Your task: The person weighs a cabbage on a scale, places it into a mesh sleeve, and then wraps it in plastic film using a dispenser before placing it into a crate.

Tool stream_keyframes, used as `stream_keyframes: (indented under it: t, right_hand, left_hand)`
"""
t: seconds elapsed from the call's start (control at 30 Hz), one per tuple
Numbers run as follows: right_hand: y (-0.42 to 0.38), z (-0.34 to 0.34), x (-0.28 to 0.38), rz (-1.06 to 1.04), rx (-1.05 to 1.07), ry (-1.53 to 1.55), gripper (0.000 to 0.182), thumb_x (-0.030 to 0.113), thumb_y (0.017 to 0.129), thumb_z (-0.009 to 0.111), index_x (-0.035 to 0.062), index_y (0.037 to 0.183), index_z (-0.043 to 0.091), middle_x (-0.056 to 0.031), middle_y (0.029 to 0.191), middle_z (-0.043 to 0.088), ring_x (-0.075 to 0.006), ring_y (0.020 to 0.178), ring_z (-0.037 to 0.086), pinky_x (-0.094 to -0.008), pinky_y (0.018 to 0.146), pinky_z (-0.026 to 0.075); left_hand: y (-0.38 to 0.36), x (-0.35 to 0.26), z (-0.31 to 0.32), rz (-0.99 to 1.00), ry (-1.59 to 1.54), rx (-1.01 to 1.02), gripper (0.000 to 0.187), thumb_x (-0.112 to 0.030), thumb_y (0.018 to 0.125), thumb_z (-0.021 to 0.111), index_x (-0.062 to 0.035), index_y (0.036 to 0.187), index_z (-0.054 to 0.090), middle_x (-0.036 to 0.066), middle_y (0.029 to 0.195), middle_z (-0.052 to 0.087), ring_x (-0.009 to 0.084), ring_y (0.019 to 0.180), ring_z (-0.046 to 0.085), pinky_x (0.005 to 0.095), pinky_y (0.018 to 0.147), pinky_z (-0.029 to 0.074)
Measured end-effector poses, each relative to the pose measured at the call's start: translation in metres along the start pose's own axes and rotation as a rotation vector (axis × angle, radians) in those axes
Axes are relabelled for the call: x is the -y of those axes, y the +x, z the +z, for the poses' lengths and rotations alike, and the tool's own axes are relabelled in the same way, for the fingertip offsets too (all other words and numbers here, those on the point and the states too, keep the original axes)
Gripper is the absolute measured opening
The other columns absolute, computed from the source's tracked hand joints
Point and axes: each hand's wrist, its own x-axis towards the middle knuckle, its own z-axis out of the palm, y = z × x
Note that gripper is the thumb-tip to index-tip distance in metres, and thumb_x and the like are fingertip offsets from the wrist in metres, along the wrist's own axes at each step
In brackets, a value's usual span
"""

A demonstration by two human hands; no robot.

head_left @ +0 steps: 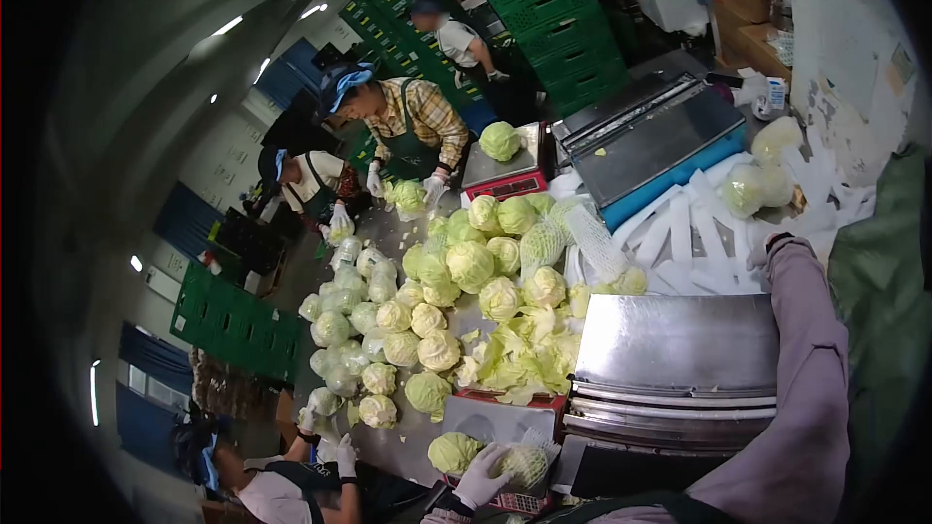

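On scale (505, 417): left hand (482, 474) apparently grips netted cabbage (525, 466).

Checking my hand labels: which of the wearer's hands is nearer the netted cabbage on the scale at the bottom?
Left. The left hand rests on the netted cabbage; the right hand is far off, by the white foam nets.

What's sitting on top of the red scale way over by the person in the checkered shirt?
One whole pale green cabbage sits alone on the metal pan of the red scale. The pan under it is covered where the cabbage rests, so anything beneath it cannot be seen.
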Motion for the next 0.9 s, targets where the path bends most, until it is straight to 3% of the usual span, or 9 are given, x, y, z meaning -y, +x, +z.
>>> stream_keyframes:
  t: [0.1, 0.2, 0.23, 0.3, 0.37, 0.53, 0.6, 0.77, 0.9]
  right_hand:
    - [0.008, 0.018, -0.024, 0.285, 0.326, 0.185, 0.025, 0.022, 0.076, 0.062, 0.0054, 0.092, 0.069, -0.0168, 0.095, 0.068, -0.0321, 0.087, 0.065, -0.0423, 0.075, 0.048]
    - [0.029, 0.029, -0.034, 0.066, 0.239, 0.578, 0.038, 0.031, 0.075, 0.067, 0.0068, 0.105, 0.068, -0.0171, 0.1, 0.068, -0.0324, 0.09, 0.063, -0.041, 0.08, 0.047]
    - [0.027, 0.032, -0.034, 0.067, 0.237, 0.577, 0.038, 0.031, 0.075, 0.067, 0.0068, 0.105, 0.068, -0.0171, 0.1, 0.068, -0.0324, 0.09, 0.063, -0.041, 0.08, 0.047]
    - [0.015, 0.029, -0.019, -0.112, -0.172, 0.158, 0.03, 0.021, 0.073, 0.068, 0.0032, 0.097, 0.067, -0.0159, 0.1, 0.068, -0.03, 0.088, 0.065, -0.0405, 0.078, 0.05]
    - [0.015, 0.022, -0.008, -0.052, 0.081, -0.107, 0.037, 0.02, 0.069, 0.071, 0.0002, 0.1, 0.065, -0.019, 0.102, 0.067, -0.0307, 0.092, 0.065, -0.0395, 0.078, 0.051]
    - [0.022, 0.006, -0.007, 0.039, 0.189, -0.024, 0.048, 0.023, 0.067, 0.074, -0.0001, 0.107, 0.061, -0.0193, 0.103, 0.067, -0.0319, 0.092, 0.065, -0.0397, 0.078, 0.05]
    - [0.023, 0.005, -0.009, 0.063, 0.212, 0.013, 0.052, 0.025, 0.067, 0.075, -0.0003, 0.11, 0.06, -0.0194, 0.103, 0.066, -0.0324, 0.092, 0.065, -0.0398, 0.078, 0.05]
    - [0.014, -0.012, 0.017, -0.034, 0.108, 0.107, 0.063, 0.028, 0.065, 0.078, -0.0006, 0.117, 0.056, -0.0197, 0.104, 0.066, -0.0337, 0.092, 0.064, -0.04, 0.078, 0.05]
    - [-0.008, -0.04, 0.065, -0.119, -0.008, 0.162, 0.07, 0.031, 0.064, 0.079, -0.0008, 0.121, 0.053, -0.0199, 0.104, 0.066, -0.0344, 0.093, 0.064, -0.0401, 0.078, 0.05]
  left_hand:
    - [-0.002, -0.006, -0.001, -0.064, -0.009, 0.022, 0.059, -0.027, 0.08, 0.072, -0.0109, 0.133, 0.05, 0.023, 0.14, 0.039, 0.034, 0.131, 0.039, 0.0383, 0.108, 0.032]
    - [-0.002, -0.013, -0.007, -0.103, 0.003, 0.02, 0.057, -0.03, 0.082, 0.07, -0.0101, 0.132, 0.05, 0.021, 0.14, 0.04, 0.0337, 0.13, 0.04, 0.0383, 0.108, 0.032]
    - [-0.003, -0.013, -0.008, -0.081, 0.01, 0.004, 0.056, -0.031, 0.083, 0.07, -0.0101, 0.131, 0.051, 0.023, 0.139, 0.041, 0.0351, 0.129, 0.041, 0.0389, 0.107, 0.033]
    - [-0.003, -0.021, -0.012, -0.045, 0.02, -0.017, 0.056, -0.033, 0.083, 0.069, -0.0097, 0.131, 0.051, 0.024, 0.138, 0.041, 0.0366, 0.128, 0.041, 0.0395, 0.106, 0.034]
    - [-0.005, -0.022, -0.015, 0.0, 0.038, -0.044, 0.056, -0.032, 0.083, 0.069, -0.0088, 0.13, 0.051, 0.024, 0.138, 0.041, 0.0368, 0.128, 0.041, 0.0397, 0.107, 0.034]
    - [-0.033, -0.036, -0.025, 0.007, 0.034, -0.134, 0.054, -0.03, 0.082, 0.069, -0.0079, 0.128, 0.053, 0.024, 0.137, 0.043, 0.0366, 0.127, 0.042, 0.039, 0.106, 0.034]
    - [-0.047, -0.035, -0.025, -0.149, -0.279, -0.126, 0.057, -0.011, 0.084, 0.068, -0.0018, 0.135, 0.044, 0.018, 0.144, 0.036, 0.0285, 0.124, 0.045, 0.0372, 0.101, 0.04]
    - [-0.067, -0.026, -0.024, -0.051, -0.171, -0.358, 0.047, -0.006, 0.083, 0.069, -0.0012, 0.127, 0.052, 0.014, 0.127, 0.049, 0.0253, 0.118, 0.049, 0.0335, 0.098, 0.041]
    - [-0.07, -0.048, -0.032, -0.05, 0.013, -0.371, 0.051, -0.025, 0.081, 0.071, -0.0054, 0.124, 0.055, 0.021, 0.133, 0.048, 0.033, 0.125, 0.046, 0.0377, 0.105, 0.036]
